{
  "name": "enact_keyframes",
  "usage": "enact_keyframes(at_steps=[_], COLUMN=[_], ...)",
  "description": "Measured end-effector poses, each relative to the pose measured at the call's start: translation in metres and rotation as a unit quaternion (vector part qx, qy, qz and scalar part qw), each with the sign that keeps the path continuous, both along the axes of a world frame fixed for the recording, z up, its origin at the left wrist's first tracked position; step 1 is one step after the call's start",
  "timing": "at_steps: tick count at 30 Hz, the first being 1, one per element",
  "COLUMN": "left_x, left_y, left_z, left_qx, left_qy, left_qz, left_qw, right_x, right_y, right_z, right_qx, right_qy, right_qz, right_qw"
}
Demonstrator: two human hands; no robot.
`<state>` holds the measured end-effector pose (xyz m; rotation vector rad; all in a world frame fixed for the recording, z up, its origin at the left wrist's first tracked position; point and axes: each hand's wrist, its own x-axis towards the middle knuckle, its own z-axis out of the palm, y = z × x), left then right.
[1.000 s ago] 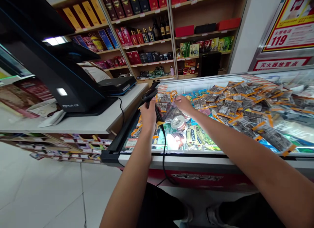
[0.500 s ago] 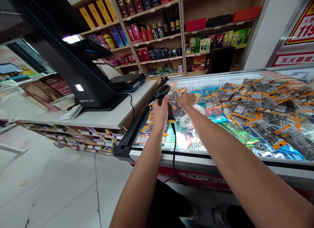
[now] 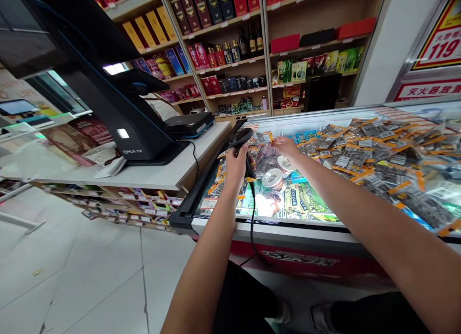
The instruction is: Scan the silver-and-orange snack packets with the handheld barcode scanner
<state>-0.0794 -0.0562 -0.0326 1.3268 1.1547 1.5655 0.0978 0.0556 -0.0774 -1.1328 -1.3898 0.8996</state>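
Note:
My left hand (image 3: 236, 167) is wrapped around the handle of a black barcode scanner (image 3: 241, 137), whose cable hangs down over the freezer's front. The scanner's head points away from me, toward the packets at the left end of the glass. Just right of it, my right hand (image 3: 287, 148) pinches the orange edge of a small clear packet (image 3: 264, 138) with a white label. Many similar orange-edged packets (image 3: 363, 141) lie heaped on the glass lid to the right. Some more lie at the left, partly hidden behind my left hand and the scanner.
Under the chest freezer's glass, tubs (image 3: 272, 179) and colourful wrapped goods show. To the left stands a white counter (image 3: 154, 173) with a black checkout terminal (image 3: 133, 118) and a flat black device (image 3: 190, 123). Stocked shelves (image 3: 234, 60) line the back.
My right hand has lifted slightly and moved right, its fingers now pinching a packet's edge. Tubs and green packages beneath the glass are more exposed. The left hand keeps the scanner almost in place.

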Motion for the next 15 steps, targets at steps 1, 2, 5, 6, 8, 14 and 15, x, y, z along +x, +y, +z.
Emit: enact_keyframes(at_steps=[1, 2, 5, 6, 8, 14, 15], left_x=[0.000, 0.000, 0.003, 0.004, 0.007, 0.014, 0.014], left_y=[0.000, 0.000, -0.001, -0.002, -0.007, -0.020, -0.021], left_z=[0.000, 0.000, 0.000, 0.000, 0.000, 0.005, 0.006], left_qx=[0.001, 0.000, -0.009, -0.012, -0.017, -0.023, -0.024], left_qy=[0.000, 0.003, 0.035, 0.053, 0.090, 0.181, 0.181], left_qz=[-0.002, -0.007, -0.047, -0.069, -0.117, -0.209, -0.215], left_qw=[1.000, 1.000, 0.998, 0.996, 0.989, 0.961, 0.959], right_x=[0.010, 0.020, 0.048, 0.056, 0.067, 0.075, 0.074], right_y=[-0.005, -0.010, -0.026, -0.031, -0.037, -0.034, -0.033], right_z=[0.001, 0.002, 0.005, 0.006, 0.007, 0.006, 0.006], right_qx=[-0.007, -0.015, -0.009, 0.003, 0.032, 0.098, 0.106], right_qy=[0.039, 0.077, 0.132, 0.124, 0.095, 0.005, 0.000], right_qz=[0.005, 0.007, -0.014, -0.026, -0.042, -0.096, -0.101], right_qw=[0.999, 0.997, 0.991, 0.992, 0.994, 0.991, 0.989])
